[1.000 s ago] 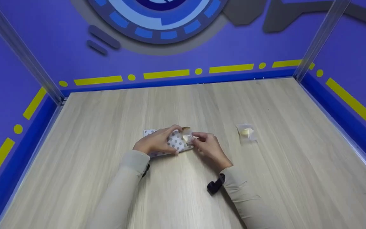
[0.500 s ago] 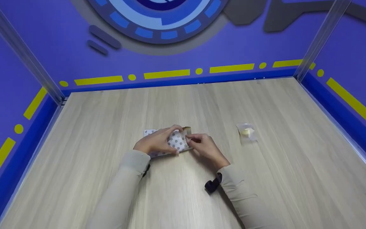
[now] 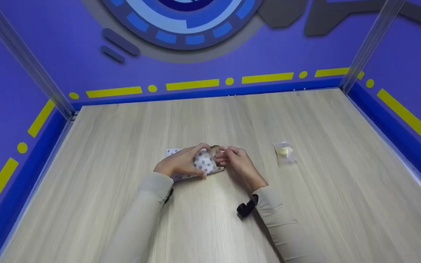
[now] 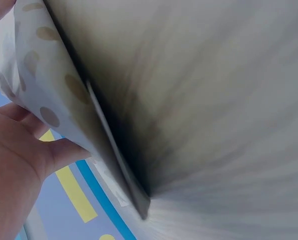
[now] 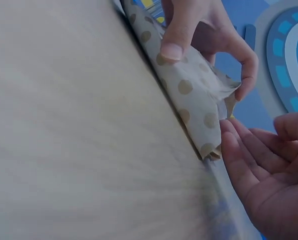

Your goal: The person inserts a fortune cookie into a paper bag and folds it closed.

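A white paper bag with grey-brown dots (image 3: 204, 162) lies flat at the middle of the table, its brown mouth turned right. My left hand (image 3: 181, 162) grips it across the top, thumb on the near edge and fingers on the far edge, as the right wrist view confirms. At the mouth, my right hand (image 3: 238, 162) has its fingers extended with the tips at the opening; nothing shows in its grasp. Whatever lies inside the bag is hidden. To the right, a clear packet with a pale yellow piece inside (image 3: 285, 152) rests apart from both hands.
The pale wood table (image 3: 327, 146) is bounded by blue-purple panels (image 3: 188, 69) at the back and both sides. Metal posts stand at the back corners. Dark bands with a small device (image 3: 246, 209) sit on the wrists.
One second ago my right hand pinched a clear packet at the bag's mouth. It moved left into the opening, and now the packet is out of sight and the fingers have straightened.
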The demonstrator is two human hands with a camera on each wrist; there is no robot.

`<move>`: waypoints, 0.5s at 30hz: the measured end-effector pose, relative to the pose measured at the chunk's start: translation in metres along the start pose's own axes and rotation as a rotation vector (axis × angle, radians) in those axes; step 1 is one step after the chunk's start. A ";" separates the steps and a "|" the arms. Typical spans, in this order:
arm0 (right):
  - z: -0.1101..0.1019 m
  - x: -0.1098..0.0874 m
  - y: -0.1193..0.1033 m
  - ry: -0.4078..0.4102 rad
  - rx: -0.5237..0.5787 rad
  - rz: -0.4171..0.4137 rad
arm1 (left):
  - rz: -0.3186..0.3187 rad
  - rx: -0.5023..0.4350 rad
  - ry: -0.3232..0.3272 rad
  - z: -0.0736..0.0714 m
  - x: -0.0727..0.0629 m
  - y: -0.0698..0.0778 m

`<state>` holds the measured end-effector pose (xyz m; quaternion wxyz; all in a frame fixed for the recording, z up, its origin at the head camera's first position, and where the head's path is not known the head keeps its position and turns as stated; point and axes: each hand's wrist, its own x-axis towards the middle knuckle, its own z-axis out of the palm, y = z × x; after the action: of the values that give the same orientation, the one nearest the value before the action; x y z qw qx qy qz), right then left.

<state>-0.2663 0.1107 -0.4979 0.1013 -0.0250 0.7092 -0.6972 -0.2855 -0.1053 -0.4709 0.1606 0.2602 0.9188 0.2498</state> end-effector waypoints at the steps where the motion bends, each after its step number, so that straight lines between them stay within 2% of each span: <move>1: 0.000 0.001 -0.001 0.001 0.030 0.022 | 0.002 0.002 -0.001 0.000 0.000 0.000; 5: 0.001 0.004 -0.003 -0.011 0.107 0.079 | 0.011 0.005 -0.001 0.000 0.002 0.001; 15: 0.009 0.013 -0.007 -0.020 0.070 0.182 | 0.011 0.017 -0.021 -0.003 0.002 0.002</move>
<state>-0.2786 0.0996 -0.4923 0.1720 0.0362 0.6828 -0.7091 -0.2879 -0.1035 -0.4673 0.1666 0.2691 0.9177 0.2403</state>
